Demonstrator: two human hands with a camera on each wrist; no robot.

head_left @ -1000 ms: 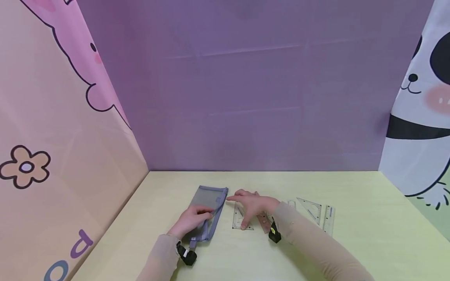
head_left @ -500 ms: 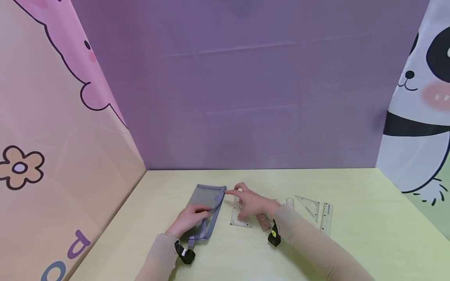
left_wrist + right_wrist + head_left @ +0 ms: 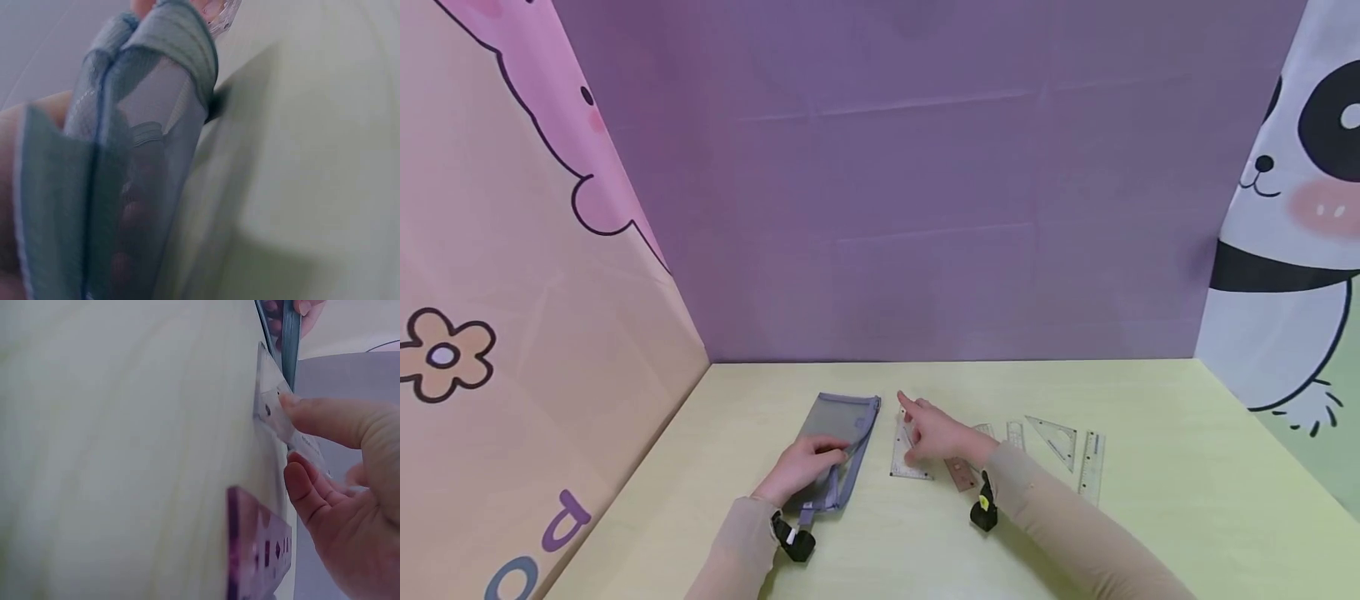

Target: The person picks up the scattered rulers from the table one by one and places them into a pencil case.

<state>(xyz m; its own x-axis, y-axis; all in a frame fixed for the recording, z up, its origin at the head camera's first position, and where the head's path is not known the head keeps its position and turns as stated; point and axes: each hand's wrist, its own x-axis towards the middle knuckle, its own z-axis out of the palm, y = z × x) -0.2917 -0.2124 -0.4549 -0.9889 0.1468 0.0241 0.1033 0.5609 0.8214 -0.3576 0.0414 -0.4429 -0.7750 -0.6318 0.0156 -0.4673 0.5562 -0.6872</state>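
My left hand point(image 3: 808, 465) holds the open edge of a grey mesh zip pouch point(image 3: 837, 417) with purple-blue trim, which lies left of centre on the table. Its mesh wall and bound edge fill much of the left wrist view, the pouch point(image 3: 156, 125) standing a little open. Just right of the pouch, my right hand point(image 3: 942, 432) pinches a clear set square point(image 3: 898, 463). In the right wrist view the thumb point(image 3: 312, 415) lies on the set square point(image 3: 270, 406), with curled fingers at its other side. In the head view the index finger points forward.
A reddish ruler point(image 3: 961, 475) lies partly under my right wrist; the right wrist view shows it as a pink ruler point(image 3: 253, 550). Further right lie a small clear piece point(image 3: 1015, 433), a second set square point(image 3: 1063, 435) and a clear ruler point(image 3: 1092, 468). A purple backdrop point(image 3: 880, 250) stands behind.
My right hand's index finger has drawn back from the pouch's edge and lifted. The set square has shifted slightly away from me with the hand. The left hand keeps its hold on the pouch.
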